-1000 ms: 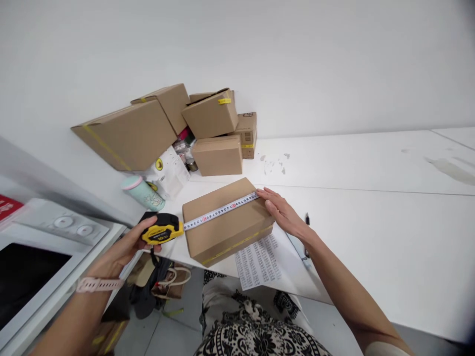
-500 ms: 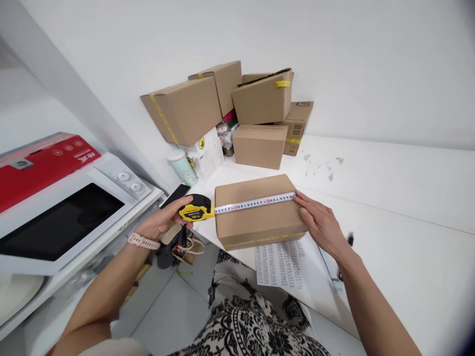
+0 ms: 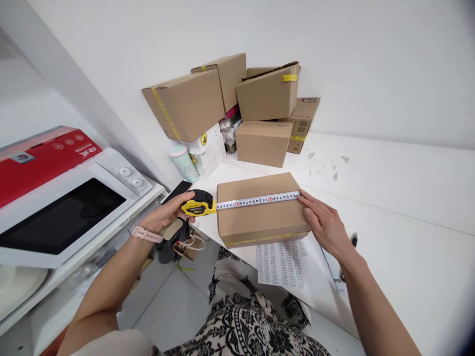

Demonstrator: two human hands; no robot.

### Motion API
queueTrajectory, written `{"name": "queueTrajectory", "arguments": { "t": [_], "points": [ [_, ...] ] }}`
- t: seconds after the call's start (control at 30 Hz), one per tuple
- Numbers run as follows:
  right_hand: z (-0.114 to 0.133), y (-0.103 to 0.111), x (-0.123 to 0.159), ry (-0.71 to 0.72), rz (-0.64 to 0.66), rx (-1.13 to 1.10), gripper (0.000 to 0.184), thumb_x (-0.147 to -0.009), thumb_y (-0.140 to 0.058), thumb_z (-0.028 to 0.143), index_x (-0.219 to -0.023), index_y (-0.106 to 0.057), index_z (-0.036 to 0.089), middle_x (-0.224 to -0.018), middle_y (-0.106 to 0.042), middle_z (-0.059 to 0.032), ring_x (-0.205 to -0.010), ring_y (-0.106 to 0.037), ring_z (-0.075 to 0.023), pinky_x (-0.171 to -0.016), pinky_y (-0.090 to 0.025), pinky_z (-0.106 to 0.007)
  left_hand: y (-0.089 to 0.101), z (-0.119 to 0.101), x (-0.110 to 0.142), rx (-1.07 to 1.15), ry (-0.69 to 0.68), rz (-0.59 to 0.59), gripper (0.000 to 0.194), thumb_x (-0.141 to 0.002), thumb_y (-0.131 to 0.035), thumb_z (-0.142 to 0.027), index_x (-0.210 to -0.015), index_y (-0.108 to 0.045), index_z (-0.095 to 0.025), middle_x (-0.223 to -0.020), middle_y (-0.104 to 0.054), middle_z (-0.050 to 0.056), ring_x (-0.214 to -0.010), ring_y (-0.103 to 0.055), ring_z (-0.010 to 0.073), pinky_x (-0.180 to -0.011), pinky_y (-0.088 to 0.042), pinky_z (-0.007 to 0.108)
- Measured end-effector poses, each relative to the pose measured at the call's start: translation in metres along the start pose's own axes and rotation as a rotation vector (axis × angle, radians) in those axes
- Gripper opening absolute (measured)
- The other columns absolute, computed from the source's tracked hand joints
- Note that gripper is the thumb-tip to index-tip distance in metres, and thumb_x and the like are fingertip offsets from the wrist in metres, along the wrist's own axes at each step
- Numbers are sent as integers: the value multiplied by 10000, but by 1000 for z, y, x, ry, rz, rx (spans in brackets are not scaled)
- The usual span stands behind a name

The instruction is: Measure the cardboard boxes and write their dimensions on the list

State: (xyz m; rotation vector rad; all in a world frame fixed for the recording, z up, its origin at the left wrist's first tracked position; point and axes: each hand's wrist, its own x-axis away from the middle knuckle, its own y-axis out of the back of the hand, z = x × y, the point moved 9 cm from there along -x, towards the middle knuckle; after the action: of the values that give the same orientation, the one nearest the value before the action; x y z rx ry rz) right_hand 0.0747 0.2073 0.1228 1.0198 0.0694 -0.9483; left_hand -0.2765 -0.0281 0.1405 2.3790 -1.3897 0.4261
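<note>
"What have you got in your left grip (image 3: pixel 175 207)?"

"One tape measure (image 3: pixel 198 203), black and yellow, my fingers closed around its case. A '10' stands upside down on it; the brand is too small for me to read. Its white blade (image 3: pixel 256 200) is pulled out, with black single digits and two red marks along it."

"And where's the carton?"

"The carton (image 3: pixel 267 220) I'm at lies in the middle of the frame, on the white worktop (image 3: pixel 404 198), the blade running across its top. My right grip (image 3: pixel 324 222), fingers together, presses at the blade's end on the carton's right edge. I can't tell whether I'm pinching that end."

"How many other cartons?"

"Five cartons (image 3: pixel 189 106) piled at upper centre, four of them with yellow tape showing."

"Anything else with print?"

"One sheet (image 3: pixel 280 267), lower centre, partly under my carton, its rows too tiny to read. At the left, one red box (image 3: pixel 44 158) with white characters I can't make out and three round emblems, above one microwave (image 3: pixel 67 217) with two dials. One white box (image 3: pixel 213 155) pictures avocados, beside one mint tumbler (image 3: pixel 184 163)."
</note>
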Motion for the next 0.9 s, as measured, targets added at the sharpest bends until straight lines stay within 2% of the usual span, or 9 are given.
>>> {"name": "queueTrajectory", "arguments": {
  "t": [0.17, 0.33, 0.47, 0.57, 0.67, 0.77, 0.83, 0.9],
  "points": [
    [0, 0, 0, -10, 9, -29, 418, -1064, -358, 404, -1390, -609, 330, -1557, -543, -26, -1390, -566, -261, -1151, -438, -549, -1, 1, -3, 13, 10, 4, 571, -728, -763, -666, -914, -781, -127, -832, -792, 119, -546, -676, 202, -499, -555, 296],
    [-1, -2, 1, -1, -9, -48, 434, -1073, -338, 412, -1417, -594, 343, -1561, -539, -23, -1394, -562, -256, -1160, -433, -538, -6, -7, -1, 62, -54, -17, 489, -708, -801, -581, -870, -772, -121, -746, -776, 108, -577, -690, 215, -501, -556, 282],
    [-2, -1, 7, 17, -49, -3, 492, -1068, -363, 463, -1534, -471, 346, -1626, -449, -59, -1450, -498, -289, -1146, -433, -544, -12, -3, 6, 153, -50, -38, 422, -744, -791, -510, -880, -759, -112, -726, -771, 113, -564, -698, 230, -511, -584, 310],
    [8, 4, 14, 135, -104, 45, 679, -999, -517, 567, -1609, -339, 326, -1675, -354, -106, -1500, -416, -341, -1138, -418, -565, -13, 6, 14, 353, -56, -81, 404, -803, -735, -505, -952, -753, -130, -797, -788, 110, -605, -726, 255, -596, -641, 396],
    [24, 0, 22, 290, -87, 85, 725, -942, -627, 573, -1582, -385, 335, -1593, -495, -98, -1477, -438, -344, -1116, -428, -551, -15, 11, 28, 547, -118, -83, 403, -810, -723, -503, -1045, -742, -177, -911, -805, 97, -751, -768, 304, -703, -661, 476],
    [40, -5, 27, 340, -142, 153, 605, -959, -641, 496, -1516, -477, 328, -1447, -641, -82, -1325, -567, -319, -1018, -485, -501, -30, 14, 46, 607, -141, 18, 476, -759, -775, -523, -1103, -743, -196, -977, -807, 114, -832, -774, 347, -695, -657, 463],
    [51, -8, 30, 304, -236, 243, 566, -949, -668, 470, -1470, -525, 304, -1379, -686, -88, -1180, -622, -312, -925, -498, -470, -51, 16, 61, 591, -139, 123, 539, -726, -807, -553, -1129, -750, -199, -1017, -804, 132, -839, -772, 364, -682, -654, 461],
    [63, -11, 34, 245, -331, 354, 531, -935, -693, 452, -1423, -564, 286, -1299, -726, -97, -1054, -639, -305, -852, -475, -453, -80, 19, 75, 564, -132, 226, 577, -701, -823, -594, -1130, -761, -213, -1032, -800, 135, -832, -769, 364, -667, -651, 455]
  ]
}}
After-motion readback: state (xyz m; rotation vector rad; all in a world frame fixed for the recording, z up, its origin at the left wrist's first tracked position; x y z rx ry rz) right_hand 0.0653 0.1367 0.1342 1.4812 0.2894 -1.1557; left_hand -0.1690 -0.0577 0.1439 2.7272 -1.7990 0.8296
